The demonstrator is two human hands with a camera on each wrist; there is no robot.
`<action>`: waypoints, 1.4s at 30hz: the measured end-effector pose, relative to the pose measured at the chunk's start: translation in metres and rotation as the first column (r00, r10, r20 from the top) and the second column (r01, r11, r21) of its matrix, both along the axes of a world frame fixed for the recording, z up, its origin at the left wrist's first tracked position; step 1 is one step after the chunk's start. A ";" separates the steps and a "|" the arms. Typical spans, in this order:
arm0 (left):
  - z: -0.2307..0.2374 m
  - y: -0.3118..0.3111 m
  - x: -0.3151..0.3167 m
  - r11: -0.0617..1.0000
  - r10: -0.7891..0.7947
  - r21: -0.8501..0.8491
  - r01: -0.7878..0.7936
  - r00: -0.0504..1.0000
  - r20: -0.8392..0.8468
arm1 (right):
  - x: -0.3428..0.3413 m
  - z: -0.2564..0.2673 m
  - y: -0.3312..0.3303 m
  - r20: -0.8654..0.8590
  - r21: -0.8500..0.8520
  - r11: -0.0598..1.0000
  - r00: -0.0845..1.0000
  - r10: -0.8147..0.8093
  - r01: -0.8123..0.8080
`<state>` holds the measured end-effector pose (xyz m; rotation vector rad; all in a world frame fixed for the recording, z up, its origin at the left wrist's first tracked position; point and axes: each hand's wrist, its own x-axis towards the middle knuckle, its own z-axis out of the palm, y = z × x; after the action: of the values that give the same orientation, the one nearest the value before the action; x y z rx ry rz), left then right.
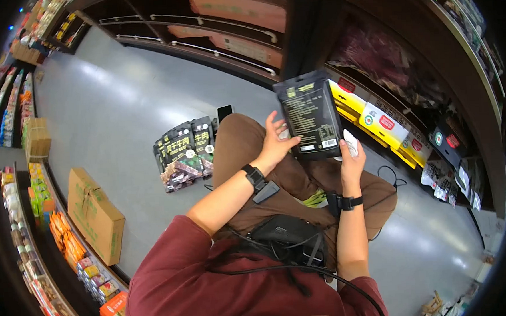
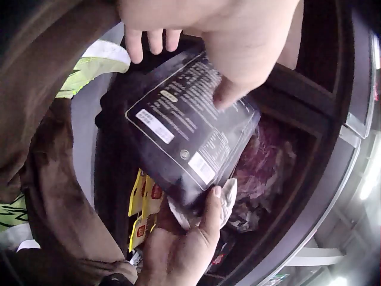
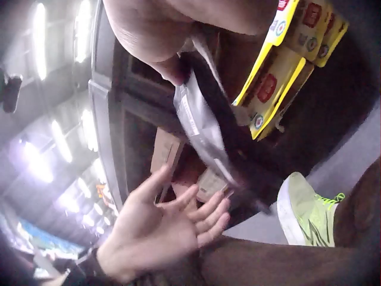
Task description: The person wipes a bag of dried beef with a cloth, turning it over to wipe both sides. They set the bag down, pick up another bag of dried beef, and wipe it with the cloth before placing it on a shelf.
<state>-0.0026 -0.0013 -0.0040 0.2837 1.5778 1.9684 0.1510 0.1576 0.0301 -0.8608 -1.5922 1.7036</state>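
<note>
In the head view a black dried-beef pouch [image 1: 311, 115] is held up over the crossed legs, its printed back and barcode facing me. My right hand [image 1: 353, 161] grips its lower right corner, thumb on the front, with a crumpled white tissue [image 1: 351, 141] caught beside it. At the pouch's left edge is my left hand [image 1: 276, 142]; in the right wrist view this left hand [image 3: 161, 232] shows its palm with fingers spread. Several similar dried-beef pouches [image 1: 185, 153] lie in a pile on the floor beyond the left knee.
Yellow-and-white boxes [image 1: 385, 122] line the low shelf at right. A phone [image 1: 225, 112] lies by the pouch pile. A cardboard carton [image 1: 96, 215] stands on the floor at left, before stocked shelves [image 1: 32, 249]. Dark shelving [image 1: 304, 35] rises ahead, and a black cable [image 1: 391, 176] loops near the right knee.
</note>
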 end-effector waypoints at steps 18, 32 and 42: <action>0.008 -0.009 -0.016 0.929 -0.176 0.370 0.023 0.906 0.385 | -0.014 0.015 -0.045 0.173 0.696 0.641 0.942 0.287 -0.323; 0.081 -0.281 -0.128 0.962 0.275 -0.018 -0.274 0.955 0.109 | -0.012 -0.006 -0.017 0.206 0.246 0.954 0.971 0.123 -0.173; -0.061 -0.383 -0.130 0.880 0.385 -0.382 -0.282 0.895 0.227 | -0.018 -0.010 -0.025 0.226 0.204 0.947 0.954 0.199 -0.246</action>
<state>-0.1323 -0.3845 -0.0651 -0.4408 1.8128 1.8248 0.1335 0.1323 0.0204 -0.7791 -2.0483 1.5773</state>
